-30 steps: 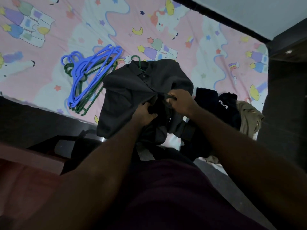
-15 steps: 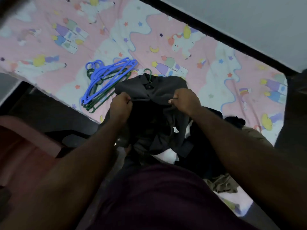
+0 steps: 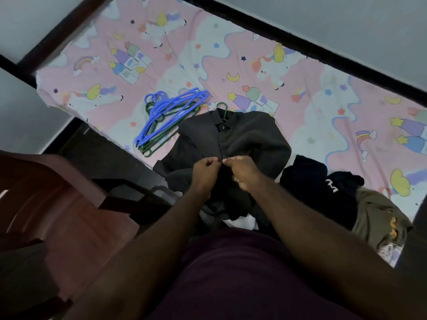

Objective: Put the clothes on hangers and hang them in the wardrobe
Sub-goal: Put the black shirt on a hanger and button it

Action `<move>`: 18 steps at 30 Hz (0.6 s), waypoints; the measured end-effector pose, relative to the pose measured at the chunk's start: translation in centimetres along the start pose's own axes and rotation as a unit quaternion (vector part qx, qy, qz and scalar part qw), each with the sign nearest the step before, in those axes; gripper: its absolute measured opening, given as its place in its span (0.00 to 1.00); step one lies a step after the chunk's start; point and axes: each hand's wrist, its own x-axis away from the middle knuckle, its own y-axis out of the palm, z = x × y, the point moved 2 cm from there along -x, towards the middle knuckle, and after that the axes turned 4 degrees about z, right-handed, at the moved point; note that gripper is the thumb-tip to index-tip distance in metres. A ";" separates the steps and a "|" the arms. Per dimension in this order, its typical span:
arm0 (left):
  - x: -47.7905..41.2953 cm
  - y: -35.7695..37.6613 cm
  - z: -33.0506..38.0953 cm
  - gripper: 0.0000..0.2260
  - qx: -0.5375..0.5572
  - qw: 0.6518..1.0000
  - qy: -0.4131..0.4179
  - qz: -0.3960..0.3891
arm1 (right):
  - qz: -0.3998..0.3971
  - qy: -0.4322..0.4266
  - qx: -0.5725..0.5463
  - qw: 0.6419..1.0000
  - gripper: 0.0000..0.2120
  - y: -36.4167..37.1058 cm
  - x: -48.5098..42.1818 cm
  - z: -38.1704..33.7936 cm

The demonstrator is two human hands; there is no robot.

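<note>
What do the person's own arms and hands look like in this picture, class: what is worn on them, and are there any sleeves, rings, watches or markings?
Both forearms are bare up to the frame edge, with no sleeve showing. The left hand and the right hand wear no gloves, and no watch, band or ring can be made out. The only clothing in view is a dark maroon garment over the torso.
</note>
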 end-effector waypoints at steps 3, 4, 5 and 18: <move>-0.3 0.4 -0.5 0.05 0.099 0.987 -0.122 -0.016 | 0.005 0.003 0.010 1.000 0.02 0.2 -0.1 0.8; -0.5 0.5 -0.6 0.05 0.113 0.982 -0.153 -0.022 | 0.004 0.004 0.008 1.000 0.02 0.2 -0.1 1.0; -0.7 0.5 -0.7 0.05 0.124 0.976 -0.175 -0.023 | 0.004 0.005 0.005 1.000 0.02 0.3 -0.1 1.2; -1.4 -1.1 1.7 0.06 0.066 0.978 -0.164 -0.106 | -0.003 -0.023 -0.033 0.999 0.05 0.7 0.6 0.0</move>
